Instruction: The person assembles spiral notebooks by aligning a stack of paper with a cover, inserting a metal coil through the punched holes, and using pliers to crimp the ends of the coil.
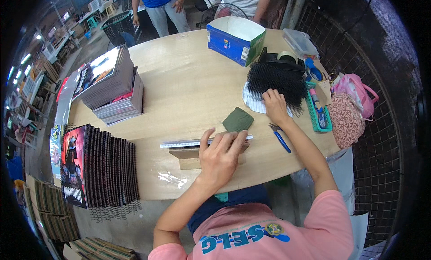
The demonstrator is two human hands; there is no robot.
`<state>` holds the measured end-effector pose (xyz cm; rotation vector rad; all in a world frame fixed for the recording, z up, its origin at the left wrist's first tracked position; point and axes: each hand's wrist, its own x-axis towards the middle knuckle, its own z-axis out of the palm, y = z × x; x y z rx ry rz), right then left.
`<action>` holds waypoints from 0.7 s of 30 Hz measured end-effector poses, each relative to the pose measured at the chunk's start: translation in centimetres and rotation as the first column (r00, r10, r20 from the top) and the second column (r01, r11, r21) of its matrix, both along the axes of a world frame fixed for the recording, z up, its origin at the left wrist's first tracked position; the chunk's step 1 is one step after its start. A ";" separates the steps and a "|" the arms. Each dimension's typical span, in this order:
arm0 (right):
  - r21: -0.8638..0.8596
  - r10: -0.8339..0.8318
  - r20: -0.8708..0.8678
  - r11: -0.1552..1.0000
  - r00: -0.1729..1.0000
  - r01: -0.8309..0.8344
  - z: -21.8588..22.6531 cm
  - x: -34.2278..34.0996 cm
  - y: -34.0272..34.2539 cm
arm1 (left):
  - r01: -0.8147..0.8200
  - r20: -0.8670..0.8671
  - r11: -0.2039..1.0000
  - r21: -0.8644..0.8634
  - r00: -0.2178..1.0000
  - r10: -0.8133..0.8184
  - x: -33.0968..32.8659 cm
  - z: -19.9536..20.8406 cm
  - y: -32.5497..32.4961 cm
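Near the front edge of the table, a thin sheaf of paper stands on edge in a small wooden stand. My left hand is bent over the top of it, fingers gripping the sheets. To the right, my right hand reaches into a pile of black binding wires, fingertips closed at its near edge. White paper lies under that pile. A dark green pad rests beyond the stand, and blue-handled pliers lie beside my right forearm.
Wire-bound notebooks stand packed at the left edge, with stacks of booklets behind them. A blue box sits at the back. Along the right are a tape dispenser, a green basket and bags. Two people stand beyond the table.
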<state>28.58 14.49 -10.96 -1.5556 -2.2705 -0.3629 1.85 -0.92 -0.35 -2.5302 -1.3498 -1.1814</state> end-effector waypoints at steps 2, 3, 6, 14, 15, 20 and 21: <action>0.035 0.010 0.062 0.999 0.998 -0.012 0.0 -0.1 -0.4 | 0.039 0.084 0.998 0.043 0.996 -0.042 0.2 0.3 0.7; 0.053 0.014 0.093 0.998 0.996 -0.019 0.1 -0.2 -0.4 | 0.049 0.098 0.998 0.029 0.994 -0.052 0.2 0.0 1.0; 0.230 0.128 -0.164 0.969 0.978 -0.088 1.1 0.9 0.5 | 0.068 0.131 0.997 0.043 0.989 -0.073 0.7 0.0 1.2; 0.204 0.412 0.003 0.892 0.911 -0.404 6.2 1.4 -0.4 | 0.029 0.084 0.999 0.044 0.996 -0.033 0.5 -0.4 1.2; 0.186 0.430 -0.023 0.889 0.902 -0.419 6.5 1.4 -0.7 | 0.006 0.081 0.999 0.047 0.997 -0.009 0.7 -0.2 1.1; 0.028 0.492 -0.243 0.865 0.836 -0.501 8.1 0.1 -3.2 | -0.181 -0.007 0.982 0.049 0.983 0.181 2.7 0.6 0.7; 0.009 0.508 -0.231 0.854 0.830 -0.520 8.7 -0.7 -3.9 | -0.222 -0.010 0.973 0.069 0.975 0.224 2.9 0.3 0.9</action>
